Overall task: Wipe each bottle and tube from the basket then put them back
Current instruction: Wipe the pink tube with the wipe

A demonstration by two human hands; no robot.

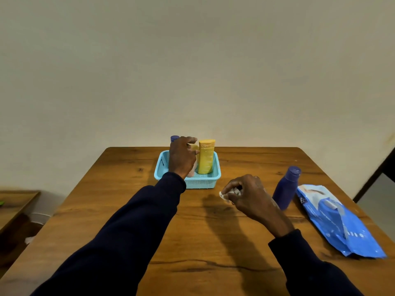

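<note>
A light blue basket (203,183) stands at the far middle of the wooden table (192,242). Upright in it are a yellow bottle (206,157) and a purple-capped bottle (174,138), the latter mostly hidden behind my left hand (181,157). My left hand reaches into the basket, its fingers and thumb curled round a pale tube (194,148) whose pinkish lower end shows below the palm. Nearer to me, my right hand (250,196) hovers over the table and pinches a crumpled white wipe (228,194). A second purple bottle (286,188) stands on the table just right of that hand.
A blue pack of wipes (339,223) lies at the table's right edge, beside the purple bottle. A plain wall rises behind the table. A lower wooden surface (15,204) sits off to the left.
</note>
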